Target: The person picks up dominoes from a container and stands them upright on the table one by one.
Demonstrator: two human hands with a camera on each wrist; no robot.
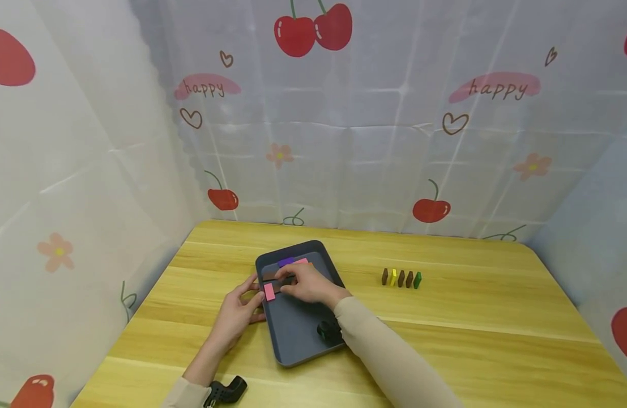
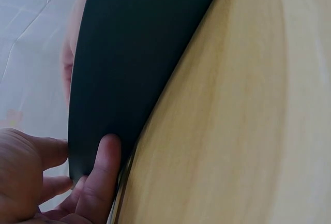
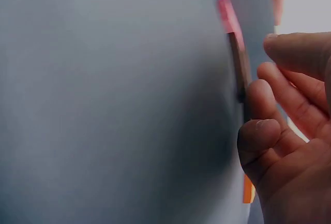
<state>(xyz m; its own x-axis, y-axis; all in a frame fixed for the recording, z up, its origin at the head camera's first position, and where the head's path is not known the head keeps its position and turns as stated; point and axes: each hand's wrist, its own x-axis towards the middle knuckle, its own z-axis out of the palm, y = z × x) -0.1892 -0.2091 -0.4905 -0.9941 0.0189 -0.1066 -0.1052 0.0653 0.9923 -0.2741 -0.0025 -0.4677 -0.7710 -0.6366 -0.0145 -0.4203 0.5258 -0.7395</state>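
Observation:
In the head view, a dark grey tray [image 1: 304, 340] lies at a slant on the table. My left hand [image 1: 233, 311] grips its left wall; one fingertip [image 2: 107, 149] presses the outer side in the left wrist view. My right hand [image 1: 309, 283] is over the tray's upper part, thumb and forefinger apart with nothing visible between them. A brown block [image 1: 277, 287] lies close by its thumb, beside a pink block [image 1: 269, 292] near the left wall. Farther up are another brown block [image 1: 269, 276], a purple block [image 1: 286, 262] and a pink block [image 1: 301, 261], partly hidden by the hand.
Right of the tray, several small blocks stand in a row, among them a yellow block [image 1: 393, 277] and a green block [image 1: 417, 280]. Black wrist devices [image 1: 226, 391] are on both arms. A cherry-print curtain [image 1: 344, 170] hangs behind the wooden table [image 1: 471, 328].

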